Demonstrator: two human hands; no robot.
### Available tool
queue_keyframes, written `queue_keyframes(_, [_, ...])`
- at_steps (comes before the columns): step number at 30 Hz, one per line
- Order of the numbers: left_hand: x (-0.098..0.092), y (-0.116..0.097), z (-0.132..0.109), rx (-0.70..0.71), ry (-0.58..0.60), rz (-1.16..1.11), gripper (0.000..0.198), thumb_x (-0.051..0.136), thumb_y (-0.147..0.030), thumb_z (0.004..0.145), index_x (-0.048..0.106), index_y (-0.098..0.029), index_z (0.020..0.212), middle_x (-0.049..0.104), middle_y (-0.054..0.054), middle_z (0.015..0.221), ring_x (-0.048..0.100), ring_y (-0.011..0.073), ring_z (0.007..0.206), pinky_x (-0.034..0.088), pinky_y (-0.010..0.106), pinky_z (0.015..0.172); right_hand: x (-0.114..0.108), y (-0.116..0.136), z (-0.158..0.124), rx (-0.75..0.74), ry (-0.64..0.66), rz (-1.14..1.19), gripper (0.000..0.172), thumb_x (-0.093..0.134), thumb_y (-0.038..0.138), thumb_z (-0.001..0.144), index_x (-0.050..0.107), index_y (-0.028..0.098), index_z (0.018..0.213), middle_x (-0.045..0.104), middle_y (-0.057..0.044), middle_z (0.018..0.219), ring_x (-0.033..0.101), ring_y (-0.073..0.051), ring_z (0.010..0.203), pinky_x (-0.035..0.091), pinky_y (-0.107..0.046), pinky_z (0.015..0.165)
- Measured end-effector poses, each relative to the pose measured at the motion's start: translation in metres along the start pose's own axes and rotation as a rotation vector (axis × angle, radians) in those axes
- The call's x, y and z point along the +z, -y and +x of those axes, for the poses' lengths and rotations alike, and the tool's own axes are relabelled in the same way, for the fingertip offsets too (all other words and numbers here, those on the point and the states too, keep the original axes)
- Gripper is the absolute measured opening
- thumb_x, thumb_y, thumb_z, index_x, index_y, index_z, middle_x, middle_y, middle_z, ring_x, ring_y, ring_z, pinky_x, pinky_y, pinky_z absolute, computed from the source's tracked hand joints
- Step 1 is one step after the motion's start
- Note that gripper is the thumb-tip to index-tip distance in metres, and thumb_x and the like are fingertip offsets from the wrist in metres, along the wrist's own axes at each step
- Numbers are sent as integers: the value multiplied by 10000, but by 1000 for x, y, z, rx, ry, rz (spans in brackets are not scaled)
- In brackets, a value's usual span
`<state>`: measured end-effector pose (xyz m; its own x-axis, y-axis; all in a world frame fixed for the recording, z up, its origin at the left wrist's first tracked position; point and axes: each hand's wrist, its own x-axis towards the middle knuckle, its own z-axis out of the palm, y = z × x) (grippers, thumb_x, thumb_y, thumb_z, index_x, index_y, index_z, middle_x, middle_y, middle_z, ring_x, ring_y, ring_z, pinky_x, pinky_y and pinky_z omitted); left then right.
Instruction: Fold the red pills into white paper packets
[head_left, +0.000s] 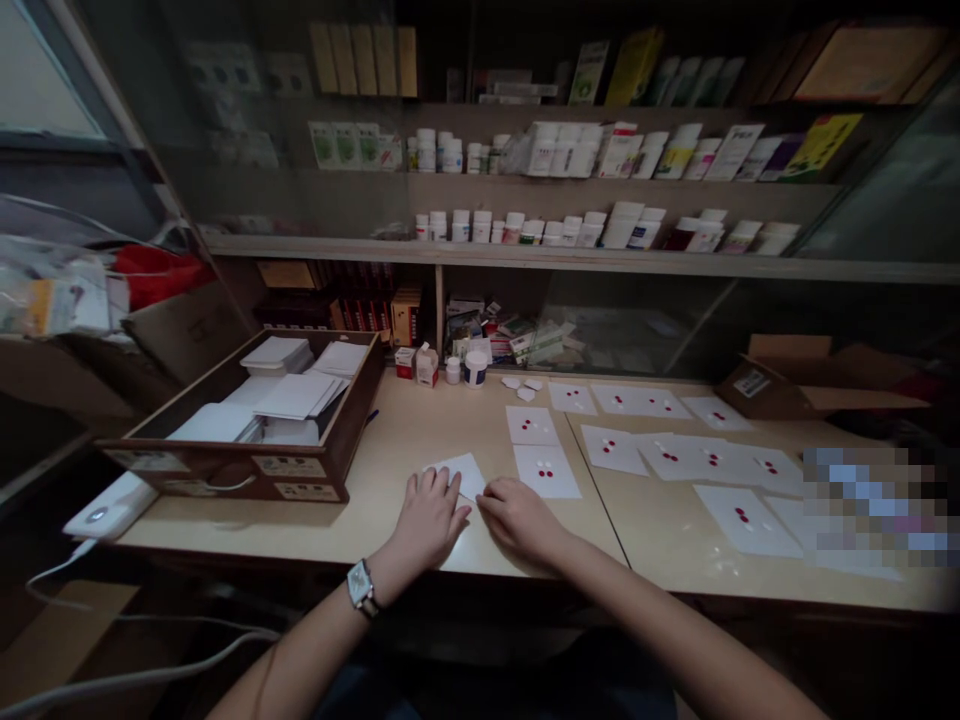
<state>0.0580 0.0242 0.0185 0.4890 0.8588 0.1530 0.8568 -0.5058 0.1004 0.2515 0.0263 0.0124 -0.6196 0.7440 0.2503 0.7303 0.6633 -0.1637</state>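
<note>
My left hand (429, 517) and my right hand (517, 518) rest close together on a pale wooden counter (405, 430). Both touch a white paper sheet (466, 474), which is partly hidden under my left hand's fingers. Just beyond my right hand lies a white sheet with red tablets (546, 472). More such sheets (637, 402) spread to the right, each with a few red tablets. Several small folded paper packets (525, 390) sit near the back. A wristwatch (361, 586) circles my left wrist.
A wooden drawer (225, 470) full of white paper stacks stands at the counter's left. Small jars (474, 368) and boxes line the back, beneath shelves of medicine bottles (570, 150). An open cardboard box (780, 380) sits at the far right. A white device with a cable (105, 505) lies at the left.
</note>
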Motion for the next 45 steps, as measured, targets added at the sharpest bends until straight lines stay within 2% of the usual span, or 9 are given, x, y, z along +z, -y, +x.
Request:
queue_keyframes(3, [-5, 3, 1, 35, 22, -53, 400, 343, -324, 936, 488, -142, 1262, 562, 149, 1154, 473, 289, 1105, 326, 540, 973, 6, 9, -3, -33, -18, 3, 251, 413, 181, 908, 656, 141, 960, 588, -98, 854, 491, -196, 817, 392, -330, 752])
queue_keyframes(11, [-4, 25, 1, 136, 106, -233, 338, 331, -155, 920, 549, -160, 1178, 503, 128, 1349, 411, 215, 1280, 302, 469, 1067, -4, 20, 4, -157, 37, 87, 253, 452, 200, 895, 621, 189, 1082, 601, -98, 988, 503, -206, 944, 380, -350, 847])
queue_keyframes(16, [-5, 33, -1, 245, -9, -212, 308, 391, -180, 913, 592, -161, 1145, 450, 136, 1382, 415, 231, 1256, 374, 416, 1025, -12, 7, 14, -243, 78, 69, 262, 499, 292, 880, 622, 172, 1079, 623, -102, 978, 529, -203, 926, 376, -357, 864])
queue_keyframes(19, [-3, 33, -4, 287, -48, -192, 313, 420, -153, 884, 575, -152, 1156, 549, 143, 1233, 496, 237, 1128, 432, 410, 960, -8, 5, 17, -283, 101, 22, 270, 538, 368, 854, 649, 155, 980, 635, -102, 915, 546, -206, 875, 375, -372, 878])
queue_keyframes(27, [2, 41, -2, 483, -127, -58, 238, 379, -184, 933, 588, -142, 1039, 611, 131, 1093, 570, 217, 1005, 505, 380, 818, -2, 6, 15, -221, 88, 109, 252, 465, 177, 851, 629, 156, 1041, 663, -101, 939, 579, -194, 853, 413, -312, 778])
queue_keyframes(32, [-9, 40, -2, 585, -64, -67, 245, 386, -234, 943, 608, -137, 906, 624, 81, 824, 595, 172, 779, 510, 304, 680, -2, 2, 18, -158, 126, 183, 250, 490, 102, 763, 641, 155, 955, 687, -75, 902, 599, -180, 806, 424, -286, 755])
queue_keyframes(36, [-14, 35, -3, 638, -69, -89, 278, 369, -274, 949, 612, -145, 901, 633, 82, 841, 602, 168, 776, 514, 295, 687, 0, 0, 20, -96, 132, 215, 246, 493, 105, 766, 648, 163, 947, 700, -66, 893, 608, -172, 795, 423, -270, 736])
queue_keyframes(41, [-11, 30, -4, 647, -62, -4, 289, 329, -155, 943, 610, -133, 877, 637, 81, 792, 606, 164, 736, 515, 285, 661, 3, -1, 18, -68, 126, 192, 268, 492, 100, 766, 649, 169, 972, 699, -65, 904, 606, -168, 797, 412, -264, 724])
queue_keyframes(45, [-10, 33, -4, 589, -52, -32, 238, 386, -182, 920, 607, -137, 844, 630, 69, 769, 596, 160, 682, 507, 275, 611, 5, -3, 17, -85, 113, 187, 242, 488, 113, 787, 647, 162, 963, 694, -68, 881, 599, -163, 786, 410, -260, 714])
